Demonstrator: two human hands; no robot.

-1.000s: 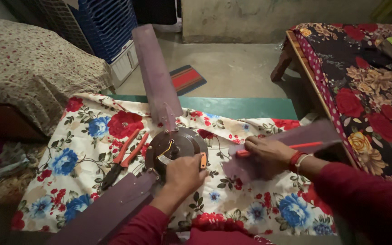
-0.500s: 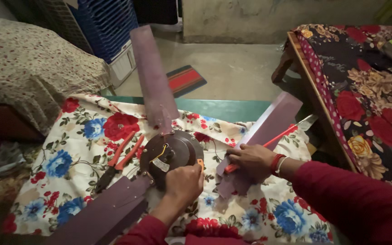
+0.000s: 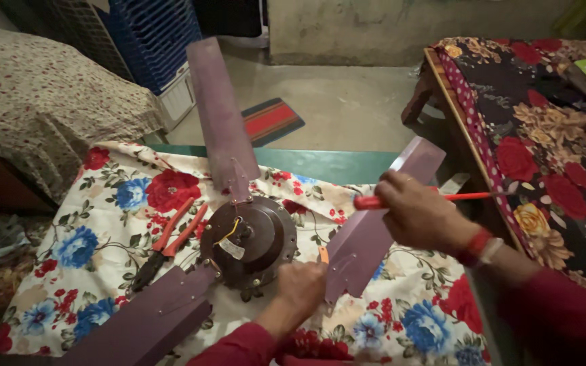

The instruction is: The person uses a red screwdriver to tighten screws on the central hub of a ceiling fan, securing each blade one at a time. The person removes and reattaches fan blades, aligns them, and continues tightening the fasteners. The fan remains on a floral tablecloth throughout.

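A dark brown ceiling-fan motor (image 3: pixel 249 240) lies on a floral cloth (image 3: pixel 103 230). Two purple blades are fixed to it, one pointing away (image 3: pixel 218 115) and one toward the lower left (image 3: pixel 144 322). A third purple blade (image 3: pixel 367 237) tilts up off the cloth to the right of the motor. My right hand (image 3: pixel 422 217) grips this blade's edge together with a red-handled screwdriver (image 3: pixel 466 196). My left hand (image 3: pixel 300 288) is fisted at the motor's near rim beside the blade's inner end. A small orange tool (image 3: pixel 323 255) sticks out of that fist.
Red-handled pliers (image 3: pixel 171 240) lie on the cloth left of the motor. A bed with a dark floral cover (image 3: pixel 544 149) stands close on the right. A blue slatted appliance (image 3: pixel 150 47) and a striped mat (image 3: pixel 272 122) are on the floor beyond. A patterned cover (image 3: pixel 42 115) drapes something at left.
The right-hand blade, flat on the cloth a second ago, has been lifted and tilted up by my right hand. My left hand slid from the motor's top to its near rim.
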